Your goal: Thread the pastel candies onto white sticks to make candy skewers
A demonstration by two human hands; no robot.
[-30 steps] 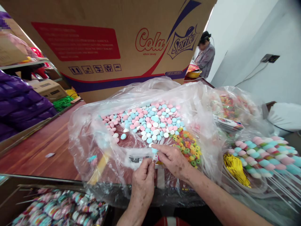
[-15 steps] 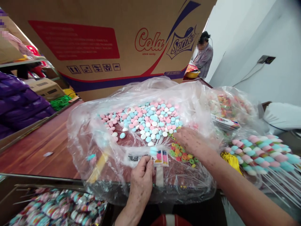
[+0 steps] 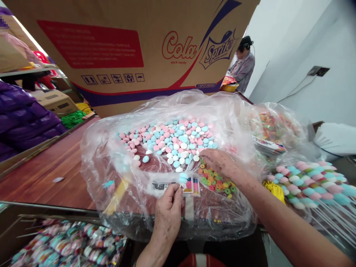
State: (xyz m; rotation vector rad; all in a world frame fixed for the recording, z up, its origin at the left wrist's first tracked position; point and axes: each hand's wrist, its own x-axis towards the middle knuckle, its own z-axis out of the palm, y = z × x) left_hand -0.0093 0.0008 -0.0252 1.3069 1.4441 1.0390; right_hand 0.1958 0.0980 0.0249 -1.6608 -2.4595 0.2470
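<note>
1. Pinched tight between thumb and forefinger of the left hand (image 3: 168,209), near and central: a thin white stick (image 3: 180,186), mostly hidden, topped with pale blue candy (image 3: 183,178).
2. To the right, bent fingers of the right hand (image 3: 222,163), over the far end of the candy rings (image 3: 217,181); impossible to tell how far open, or whether holding anything.
3. Just beyond the stick, printed cards (image 3: 194,187); farther, smooth, rounded discs (image 3: 178,142) in pink, blue and white.
4. Around these, crumpled plastic sheeting (image 3: 96,167), drooping over the table's near edge.
5. Room leftward along reddish tabletop (image 3: 55,167); on the far side, blocked by a large carton (image 3: 111,44).
6. Crowding the right, candy skewers (image 3: 314,185), striped pink, blue and white.
</note>
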